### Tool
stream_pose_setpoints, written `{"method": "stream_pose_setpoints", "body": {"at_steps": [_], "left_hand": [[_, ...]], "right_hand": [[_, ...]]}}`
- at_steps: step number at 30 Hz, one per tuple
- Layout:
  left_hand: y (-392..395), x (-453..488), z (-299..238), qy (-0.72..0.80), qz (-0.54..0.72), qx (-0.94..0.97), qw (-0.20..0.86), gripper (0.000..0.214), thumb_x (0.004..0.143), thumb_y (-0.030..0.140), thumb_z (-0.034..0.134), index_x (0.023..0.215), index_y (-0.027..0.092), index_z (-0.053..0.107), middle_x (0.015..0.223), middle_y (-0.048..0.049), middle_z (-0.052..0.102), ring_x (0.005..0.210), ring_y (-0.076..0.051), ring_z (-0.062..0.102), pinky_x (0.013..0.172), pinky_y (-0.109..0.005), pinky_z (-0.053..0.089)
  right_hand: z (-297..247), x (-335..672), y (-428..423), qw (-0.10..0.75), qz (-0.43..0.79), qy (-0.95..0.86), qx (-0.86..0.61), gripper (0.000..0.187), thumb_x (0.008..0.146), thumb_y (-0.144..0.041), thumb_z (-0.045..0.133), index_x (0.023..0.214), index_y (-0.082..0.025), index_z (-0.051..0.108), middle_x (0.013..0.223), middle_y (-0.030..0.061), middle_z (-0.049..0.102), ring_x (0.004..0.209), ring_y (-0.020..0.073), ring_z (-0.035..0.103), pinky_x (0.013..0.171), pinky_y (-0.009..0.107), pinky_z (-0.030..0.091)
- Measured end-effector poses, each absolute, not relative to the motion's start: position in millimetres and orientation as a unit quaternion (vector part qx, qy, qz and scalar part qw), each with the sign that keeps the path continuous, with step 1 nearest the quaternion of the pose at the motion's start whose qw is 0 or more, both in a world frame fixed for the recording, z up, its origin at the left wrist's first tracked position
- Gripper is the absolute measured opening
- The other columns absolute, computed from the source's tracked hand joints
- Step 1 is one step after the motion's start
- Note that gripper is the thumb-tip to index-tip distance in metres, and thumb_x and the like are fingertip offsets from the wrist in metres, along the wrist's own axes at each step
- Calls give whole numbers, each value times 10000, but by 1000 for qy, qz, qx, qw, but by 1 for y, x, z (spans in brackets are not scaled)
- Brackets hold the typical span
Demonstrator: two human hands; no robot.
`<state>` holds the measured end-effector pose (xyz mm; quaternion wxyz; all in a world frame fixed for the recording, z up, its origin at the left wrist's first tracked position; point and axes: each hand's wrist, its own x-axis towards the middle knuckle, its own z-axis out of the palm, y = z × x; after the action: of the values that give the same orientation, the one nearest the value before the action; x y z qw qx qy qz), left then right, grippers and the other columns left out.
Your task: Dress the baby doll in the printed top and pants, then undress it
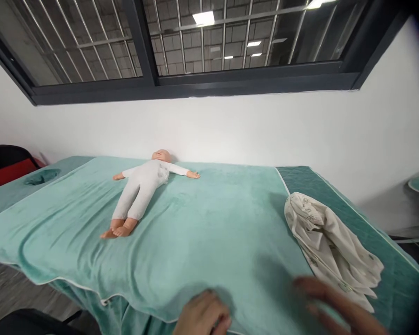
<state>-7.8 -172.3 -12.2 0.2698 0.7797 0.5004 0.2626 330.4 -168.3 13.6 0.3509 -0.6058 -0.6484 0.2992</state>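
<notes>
My left hand is at the front edge of the bed, over the green sheet. Its fingers are curled in, and no object shows in them. To the right, my right hand is blurred, with its fingers stretched apart and nothing seen in them. Just beyond it lies a crumpled cream cloth with small printed marks; the fingers overlap its near edge in view, and I cannot tell whether they touch. A baby doll in a white suit lies on its back further left, arms spread, head towards the wall.
The bed stands against a white wall under a dark-framed window with metal bars. A darker green cover shows at the right end. A face hole is at the left end, beside a red and black item.
</notes>
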Motion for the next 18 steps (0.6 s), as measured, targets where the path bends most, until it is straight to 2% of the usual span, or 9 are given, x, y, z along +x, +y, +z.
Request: {"method": "stream_pose_setpoints", "body": {"at_steps": [2, 4, 6, 8, 11, 14, 16, 18], "left_hand": [[-146, 19, -5, 476, 301, 765, 312, 265, 951, 355, 448, 901, 234, 678, 835, -42, 685, 772, -162, 615, 722, -276, 469], [-108, 44, 3, 474, 342, 734, 346, 242, 950, 342, 464, 895, 206, 657, 848, -37, 673, 768, -145, 582, 719, -259, 440], [-70, 65, 8, 475, 366, 704, 380, 223, 931, 330, 493, 862, 185, 648, 808, -34, 667, 756, -145, 574, 719, -262, 430], [-40, 79, 8, 468, 379, 686, 409, 223, 925, 333, 495, 881, 181, 652, 749, -23, 653, 719, -144, 568, 709, -271, 428], [-17, 87, 3, 450, 377, 660, 469, 250, 917, 377, 516, 929, 183, 673, 749, -30, 650, 719, -153, 588, 677, -277, 438], [-15, 86, 0, 403, 405, 615, 543, 355, 879, 443, 598, 1117, 188, 668, 983, -91, 695, 867, -189, 637, 719, -294, 484], [-19, 83, 2, 359, 456, 569, 582, 571, 826, 431, 689, 1342, 222, 561, 1249, -126, 647, 1040, -218, 631, 832, -324, 506], [-23, 79, 6, 320, 514, 510, 611, 807, 763, 371, 774, 1479, 272, 417, 1431, -121, 542, 1199, -245, 582, 969, -353, 483]], "right_hand": [[22, 352, -137, 371, 143, -660, -638, 489, 754, -583, 640, 1173, -331, 645, 1248, 64, 664, 1177, 359, 613, 996, 496, 519], [26, 373, -96, 355, 28, -656, -665, 540, 779, -616, 604, 1217, -302, 583, 1304, 118, 609, 1214, 400, 558, 1012, 548, 458], [23, 388, -59, 308, -7, -633, -710, 526, 782, -635, 587, 1148, -256, 585, 1223, 172, 621, 1122, 415, 588, 877, 527, 491], [16, 391, -34, 227, -7, -611, -758, 457, 787, -612, 576, 1004, -209, 584, 1075, 180, 646, 946, 391, 630, 710, 465, 486], [11, 374, -19, 201, -15, -602, -772, 309, 830, -514, 537, 907, -214, 540, 1031, 155, 638, 822, 314, 630, 629, 382, 424], [24, 335, -16, 265, 7, -618, -740, 246, 825, -458, 567, 890, -224, 530, 967, 94, 633, 822, 262, 621, 668, 344, 414], [40, 299, -14, 323, 38, -640, -696, 264, 831, -454, 583, 940, -215, 552, 937, 65, 625, 848, 245, 610, 716, 338, 422], [57, 260, -13, 379, 109, -662, -638, 288, 861, -465, 576, 992, -208, 578, 950, 53, 633, 845, 226, 599, 736, 334, 432]]}}
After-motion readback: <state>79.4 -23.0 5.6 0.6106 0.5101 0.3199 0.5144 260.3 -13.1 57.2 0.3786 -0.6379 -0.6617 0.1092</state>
